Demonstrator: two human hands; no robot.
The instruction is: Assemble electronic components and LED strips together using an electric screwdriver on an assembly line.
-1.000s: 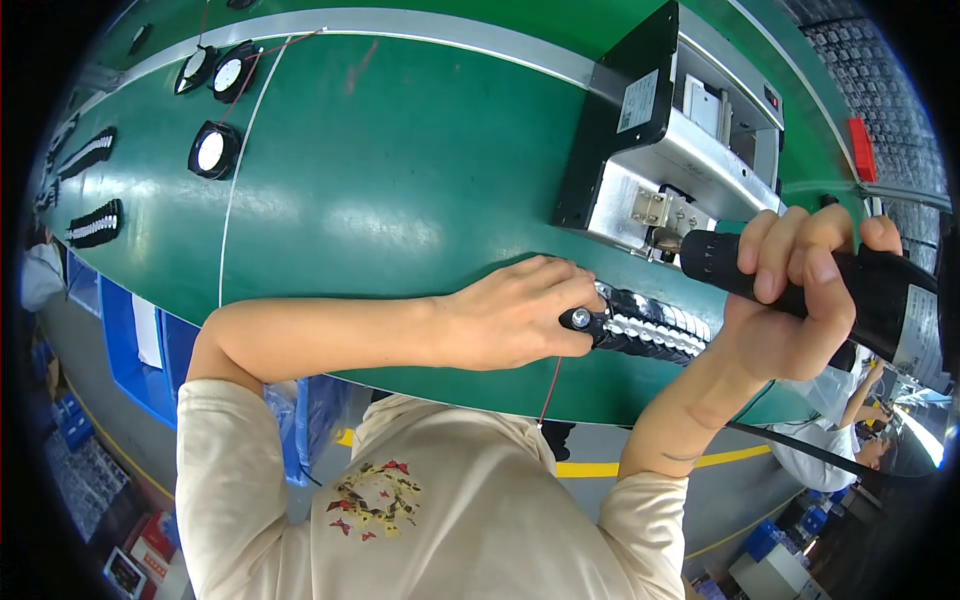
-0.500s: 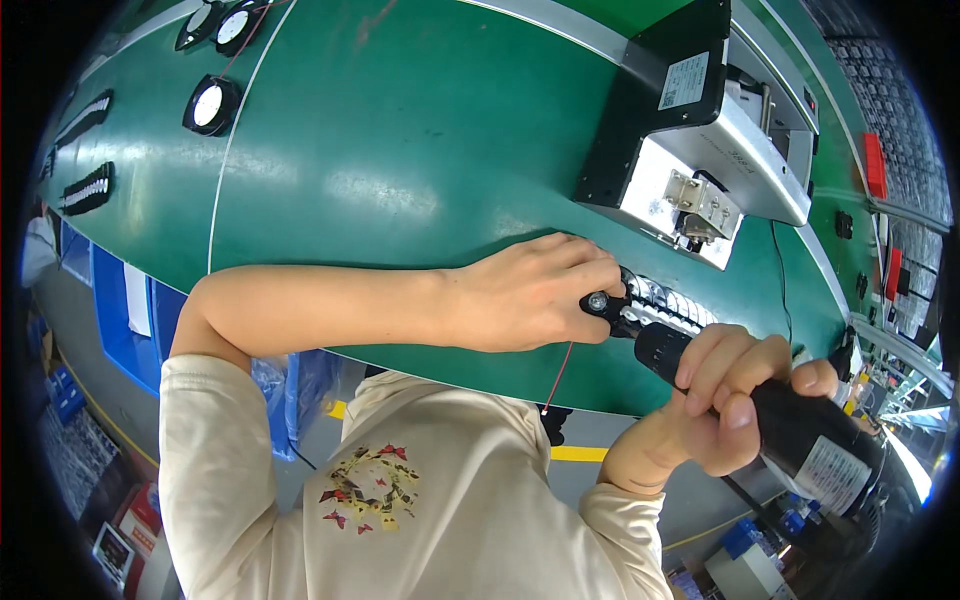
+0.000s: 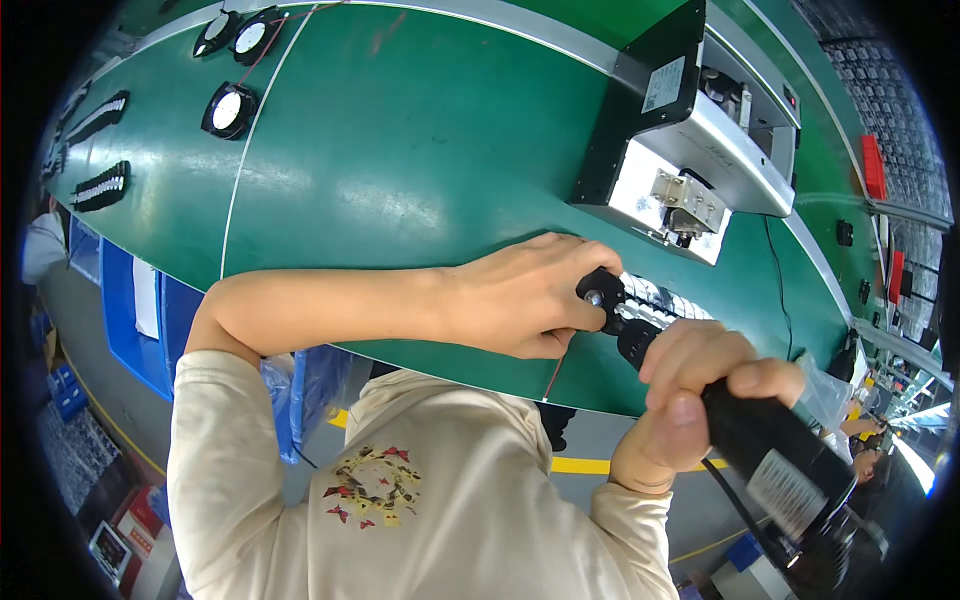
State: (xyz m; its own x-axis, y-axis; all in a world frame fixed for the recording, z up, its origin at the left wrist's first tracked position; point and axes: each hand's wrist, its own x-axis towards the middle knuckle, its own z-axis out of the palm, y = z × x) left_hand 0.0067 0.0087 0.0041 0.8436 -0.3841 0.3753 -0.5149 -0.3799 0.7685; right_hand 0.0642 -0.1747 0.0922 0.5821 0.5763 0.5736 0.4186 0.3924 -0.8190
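My left hand (image 3: 530, 295) is closed round a small black part (image 3: 600, 287) whose near corner shows a bright round screw or hole; the fingers hide most of it. A thin red wire (image 3: 555, 378) runs out from beneath this hand past the table edge. My right hand (image 3: 695, 385) grips a black electric screwdriver (image 3: 775, 450), tilted, with its nose pointing at the black part's corner. Whether the bit touches the screw, I cannot tell. Just beyond the nose lies a row of shiny, clear-and-silver pieces (image 3: 665, 298), partly covered by my right fingers.
A silver and black bench machine (image 3: 690, 150) stands at the back right, with a black cable (image 3: 780, 280) beside it. Round black fans with white centres (image 3: 228, 110) and black strips with pale rows (image 3: 102, 187) lie far left. Blue bins (image 3: 135, 320) are below the table.
My right hand and the screwdriver have moved left, toward the black part, and the screwdriver's rear end has swung left. My left hand keeps its hold. The whole view has shifted slightly.
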